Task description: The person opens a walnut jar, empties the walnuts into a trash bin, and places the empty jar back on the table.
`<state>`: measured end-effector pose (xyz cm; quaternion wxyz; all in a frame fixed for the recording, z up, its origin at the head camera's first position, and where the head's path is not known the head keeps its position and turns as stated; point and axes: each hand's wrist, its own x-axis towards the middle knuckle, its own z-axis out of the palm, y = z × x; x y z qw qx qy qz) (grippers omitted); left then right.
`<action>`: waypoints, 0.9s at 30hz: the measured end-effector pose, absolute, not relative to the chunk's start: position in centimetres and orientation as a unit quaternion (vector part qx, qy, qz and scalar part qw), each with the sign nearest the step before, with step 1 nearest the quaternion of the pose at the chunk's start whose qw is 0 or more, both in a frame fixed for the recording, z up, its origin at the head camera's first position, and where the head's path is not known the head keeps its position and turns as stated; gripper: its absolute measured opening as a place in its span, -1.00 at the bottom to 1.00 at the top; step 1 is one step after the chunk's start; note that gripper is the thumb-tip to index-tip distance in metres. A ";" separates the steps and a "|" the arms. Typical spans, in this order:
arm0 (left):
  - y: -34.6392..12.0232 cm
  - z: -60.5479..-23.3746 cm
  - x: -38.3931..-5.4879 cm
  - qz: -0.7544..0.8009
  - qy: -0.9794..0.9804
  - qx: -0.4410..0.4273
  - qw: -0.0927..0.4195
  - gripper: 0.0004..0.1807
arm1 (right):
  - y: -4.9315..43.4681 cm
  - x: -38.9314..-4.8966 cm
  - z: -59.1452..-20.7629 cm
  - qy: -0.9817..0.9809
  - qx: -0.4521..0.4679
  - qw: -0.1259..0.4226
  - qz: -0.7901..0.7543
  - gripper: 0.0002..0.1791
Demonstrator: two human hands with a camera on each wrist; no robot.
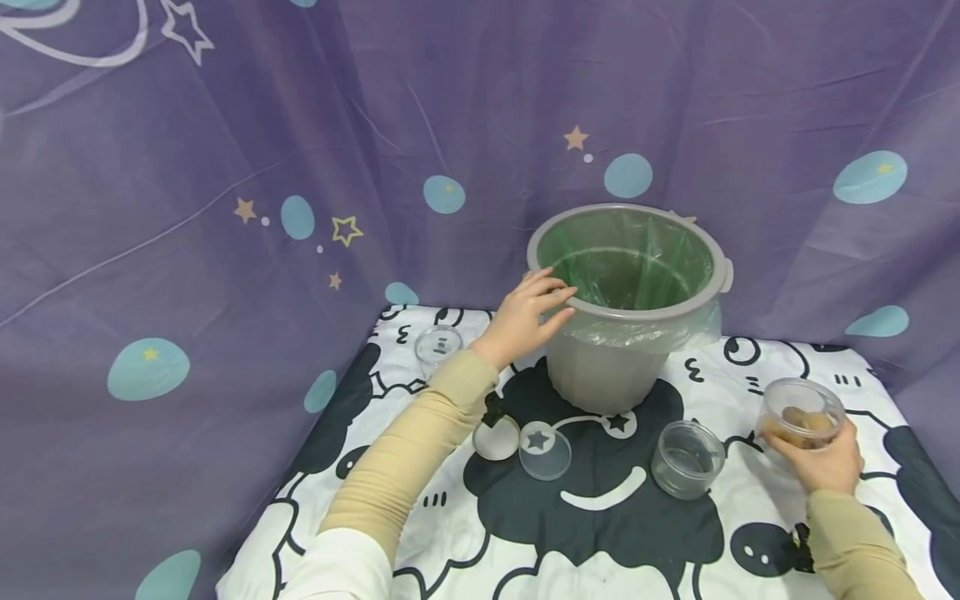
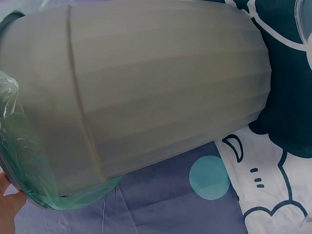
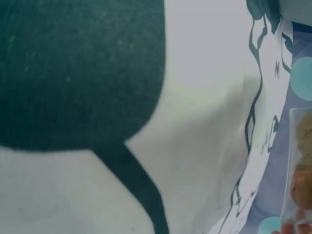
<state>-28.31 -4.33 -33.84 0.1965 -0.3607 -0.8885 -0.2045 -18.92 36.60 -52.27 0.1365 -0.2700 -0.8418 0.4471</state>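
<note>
At the left side of a grey trash bin (image 1: 607,367), my left hand (image 1: 525,317) has its fingers extended, with the fingertips right at the rim. A green see-through bag (image 1: 645,267) lines the bin and folds over its edge. Over on the right, my right hand (image 1: 828,461) grips a clear plastic container (image 1: 802,396) from its near side. Brown, rounded pieces (image 3: 304,180) lie inside it, visible through the wall in the right wrist view. A second clear container (image 1: 686,462), with no lid on, stands between the bin and my right hand.
Two round clear lids (image 1: 546,462) lie side by side on the patterned cloth (image 1: 600,533) in front of the bin. Another round clear piece (image 1: 438,343) sits at the back left, beyond my left forearm. A purple curtain (image 1: 480,100) hangs behind the table.
</note>
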 end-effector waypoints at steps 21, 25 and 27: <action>-4.4 -34.2 -28.7 -0.204 -0.886 -0.365 0.201 -0.59 | 36.7 -18.7 -50.4 -0.876 -0.186 0.176 0.409 0.14; -4.4 -34.2 -28.7 -0.203 -0.884 -0.367 0.205 -0.60 | 36.6 -18.7 -49.8 -0.878 -0.167 0.191 0.406 0.13; -4.3 -34.2 -28.7 -0.205 -0.884 -0.368 0.205 -0.60 | 36.6 -18.5 -49.4 -0.878 -0.159 0.192 0.408 0.14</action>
